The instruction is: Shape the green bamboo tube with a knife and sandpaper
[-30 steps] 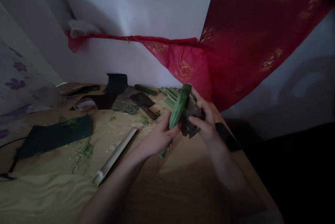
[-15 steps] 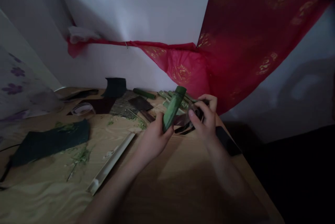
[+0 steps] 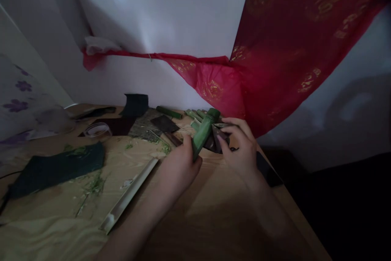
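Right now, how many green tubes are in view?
2 clear ones: a tube in the left hand, a darker tube by the wall. The green pile may hide others.

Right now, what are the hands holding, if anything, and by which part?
The left hand grips the green tube around its nearer part; the right hand pinches a dark sheet, apparently near its edge.

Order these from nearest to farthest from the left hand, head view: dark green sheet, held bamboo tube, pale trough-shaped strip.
1. Held bamboo tube, gripped in the left hand
2. Pale trough-shaped strip, left of the hand
3. Dark green sheet, farther left
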Tool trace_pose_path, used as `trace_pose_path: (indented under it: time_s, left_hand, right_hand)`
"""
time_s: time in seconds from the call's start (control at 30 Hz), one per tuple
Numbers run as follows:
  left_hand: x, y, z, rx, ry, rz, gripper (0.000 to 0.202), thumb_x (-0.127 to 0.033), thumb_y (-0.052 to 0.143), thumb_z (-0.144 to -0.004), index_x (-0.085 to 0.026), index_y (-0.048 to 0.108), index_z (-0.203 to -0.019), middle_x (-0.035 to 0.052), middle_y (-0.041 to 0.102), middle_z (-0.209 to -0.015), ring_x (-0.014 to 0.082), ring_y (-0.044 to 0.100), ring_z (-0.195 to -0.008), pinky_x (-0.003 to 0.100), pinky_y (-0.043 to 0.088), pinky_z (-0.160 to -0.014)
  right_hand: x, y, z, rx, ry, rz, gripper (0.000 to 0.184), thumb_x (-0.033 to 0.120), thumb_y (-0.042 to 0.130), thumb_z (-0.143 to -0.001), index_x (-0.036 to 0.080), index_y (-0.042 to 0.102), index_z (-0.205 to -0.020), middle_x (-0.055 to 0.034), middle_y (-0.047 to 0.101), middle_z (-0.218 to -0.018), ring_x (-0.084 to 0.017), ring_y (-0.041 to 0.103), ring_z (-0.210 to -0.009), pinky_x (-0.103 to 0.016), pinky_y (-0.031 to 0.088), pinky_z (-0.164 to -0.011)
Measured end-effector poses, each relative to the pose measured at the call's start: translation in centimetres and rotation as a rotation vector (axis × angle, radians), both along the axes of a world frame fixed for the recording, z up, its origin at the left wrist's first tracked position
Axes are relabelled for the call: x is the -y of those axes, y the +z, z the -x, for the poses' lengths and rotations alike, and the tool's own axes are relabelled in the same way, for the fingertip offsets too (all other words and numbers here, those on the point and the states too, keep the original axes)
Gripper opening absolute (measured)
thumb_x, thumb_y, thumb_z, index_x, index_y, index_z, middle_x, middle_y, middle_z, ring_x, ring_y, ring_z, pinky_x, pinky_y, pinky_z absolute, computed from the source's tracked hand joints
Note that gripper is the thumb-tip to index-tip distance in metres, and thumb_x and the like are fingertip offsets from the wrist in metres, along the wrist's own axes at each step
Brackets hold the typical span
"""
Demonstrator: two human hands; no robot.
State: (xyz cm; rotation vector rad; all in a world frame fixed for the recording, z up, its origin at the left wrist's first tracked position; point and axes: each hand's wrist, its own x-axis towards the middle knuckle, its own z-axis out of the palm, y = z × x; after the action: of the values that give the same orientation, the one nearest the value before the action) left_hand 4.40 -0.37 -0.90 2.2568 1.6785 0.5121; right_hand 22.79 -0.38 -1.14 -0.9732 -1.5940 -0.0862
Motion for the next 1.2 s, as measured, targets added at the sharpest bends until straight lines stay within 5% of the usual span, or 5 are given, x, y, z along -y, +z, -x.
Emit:
trace_pose_path:
  time_s: [0.1,0.27,0.53,1.0,1.2]
  left_hand:
    - [0.15,-0.10,-0.16,-0.062,-0.007,0.000,0.039,-0.023,0.049,-0.084,-0.014,0.043,-0.121,0.0155,0.071,-0.090,0.0312,0.070,-0.083,0.033,0.041,-0.062]
    - [0.20,-0.07,0.00,-0.007,-0.034,-0.008,0.032,-0.021,0.049,-0.083,-0.017,0.043,-0.114,0.0143,0.071,-0.089,0.0305,0.070,-0.085,0.032,0.040,-0.063]
    - [0.12,-0.10,0.12,0.041,-0.058,0.031,0.028,-0.019,0.049,-0.081,-0.019,0.044,-0.109,0.0133,0.070,-0.088,0.0303,0.069,-0.084,0.031,0.038,-0.063]
    - [0.14,-0.31,-0.17,-0.085,-0.036,0.012,0.035,-0.018,0.047,-0.084,-0.014,0.045,-0.118,0.0181,0.071,-0.088,0.0339,0.071,-0.083,0.034,0.044,-0.065]
    - [-0.42,-0.67,0.26,-0.038,-0.070,-0.028,0.033,-0.018,0.047,-0.084,-0.012,0.047,-0.116,0.0173,0.069,-0.085,0.0334,0.069,-0.080,0.033,0.042,-0.062]
  right_hand:
    - [-0.26,-0.52,0.11,-0.173,-0.025,0.018,0.044,0.014,0.074,-0.079,0.026,0.056,-0.117,-0.0062,0.072,-0.108,-0.024,0.069,-0.102,-0.042,0.056,-0.091]
    - [-0.15,-0.57,0.01,0.006,-0.104,-0.050,0.026,0.009,0.069,-0.081,0.029,0.072,-0.097,-0.0006,0.077,-0.092,-0.022,0.072,-0.089,-0.037,0.057,-0.085]
    - [0.16,-0.41,0.37,0.112,-0.072,-0.111,0.037,0.002,0.061,-0.081,0.033,0.076,-0.097,0.0011,0.076,-0.085,-0.020,0.070,-0.080,-0.037,0.058,-0.079]
    - [-0.32,-0.66,0.50,0.016,-0.140,-0.079,0.037,0.001,0.059,-0.081,0.030,0.077,-0.097,-0.0012,0.076,-0.091,-0.021,0.071,-0.090,-0.037,0.057,-0.086]
    - [-0.16,-0.63,0.84,-0.005,0.119,0.139,0.025,0.008,0.066,-0.081,0.028,0.077,-0.091,-0.0001,0.077,-0.087,-0.019,0.071,-0.083,-0.034,0.058,-0.078]
